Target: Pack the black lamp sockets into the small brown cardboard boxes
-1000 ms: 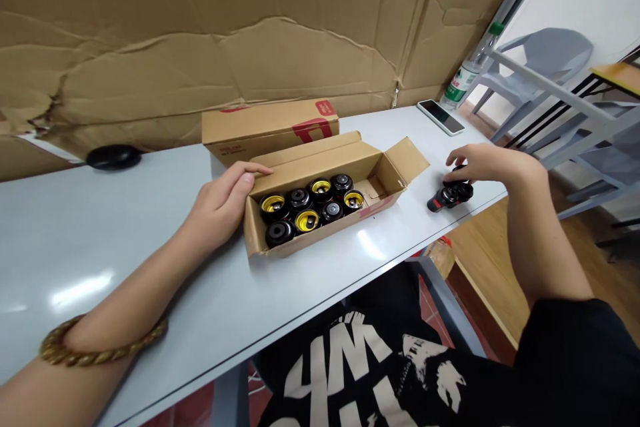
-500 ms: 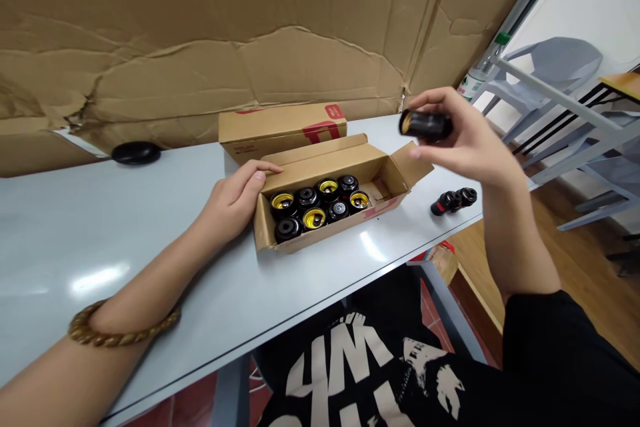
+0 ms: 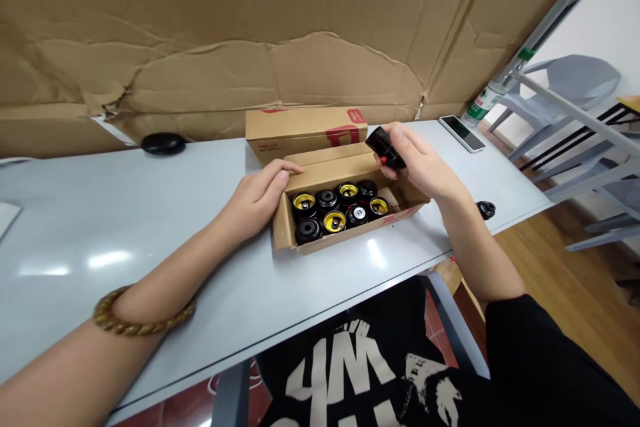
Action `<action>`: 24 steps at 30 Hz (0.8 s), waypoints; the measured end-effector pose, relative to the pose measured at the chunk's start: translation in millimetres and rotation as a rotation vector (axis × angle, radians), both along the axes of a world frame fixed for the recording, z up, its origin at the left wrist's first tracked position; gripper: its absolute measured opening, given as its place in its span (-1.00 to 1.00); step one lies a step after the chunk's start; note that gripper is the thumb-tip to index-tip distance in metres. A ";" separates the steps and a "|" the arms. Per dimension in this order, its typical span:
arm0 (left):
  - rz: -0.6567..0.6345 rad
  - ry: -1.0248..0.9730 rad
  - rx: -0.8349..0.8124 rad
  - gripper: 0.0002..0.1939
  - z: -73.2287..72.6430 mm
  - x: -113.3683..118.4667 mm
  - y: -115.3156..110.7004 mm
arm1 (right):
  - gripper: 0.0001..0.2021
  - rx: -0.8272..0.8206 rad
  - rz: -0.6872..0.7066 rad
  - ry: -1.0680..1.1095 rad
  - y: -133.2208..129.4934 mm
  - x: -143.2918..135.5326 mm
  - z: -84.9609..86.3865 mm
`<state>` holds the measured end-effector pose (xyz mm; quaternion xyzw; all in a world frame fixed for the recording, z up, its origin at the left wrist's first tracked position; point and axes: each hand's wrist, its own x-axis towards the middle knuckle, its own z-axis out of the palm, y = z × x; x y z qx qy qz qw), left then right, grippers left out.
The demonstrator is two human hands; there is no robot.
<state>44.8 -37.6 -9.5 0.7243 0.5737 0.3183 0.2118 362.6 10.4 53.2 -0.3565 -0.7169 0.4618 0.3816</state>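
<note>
An open cardboard box [image 3: 284, 221] stands on the white table, holding several black cylinders upright in two rows, some with yellow open ends [image 3: 335, 221]. My left hand [image 3: 260, 199] rests on the box's left end, fingers apart on its edge and nothing held. Above the right part of the box, my right hand [image 3: 417, 163] grips a black cylinder [image 3: 385, 147] with a red spot, tilted. Another black cylindrical part [image 3: 485, 209] lies to the right, partly hidden by my right forearm.
Behind the open box is a closed cardboard box [image 3: 305, 130]. A black round object [image 3: 163, 143] sits at the back left. A phone [image 3: 462, 133] and a bottle [image 3: 493, 97] are at the back right, before a large cardboard wall [image 3: 210, 27].
My right hand has brought the black cylinder left, over the box, and turned it. The view has shifted, so the phone now shows. My left hand stays at the box's left end.
</note>
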 end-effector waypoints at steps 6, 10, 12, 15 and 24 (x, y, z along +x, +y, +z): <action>-0.007 -0.009 -0.028 -0.45 -0.5 -0.5 -0.5 | -0.51 0.073 -0.039 -0.072 -1.7 8.3 -2.4; 0.005 -0.005 -0.026 -0.47 -1.5 -0.9 -0.8 | -0.58 0.081 -0.048 -0.080 -11.9 6.2 -1.1; 0.007 -0.001 -0.019 -0.48 -1.7 -1.1 -0.6 | -0.58 0.108 -0.040 -0.096 -14.7 6.8 -2.2; 0.005 0.002 -0.011 -0.48 -2.4 -1.6 0.0 | -0.54 0.197 -0.050 -0.167 -15.3 9.7 -4.9; 0.012 0.013 0.010 -0.46 -7.9 -4.9 1.3 | -0.49 0.414 -0.137 -0.223 -11.0 12.8 -6.0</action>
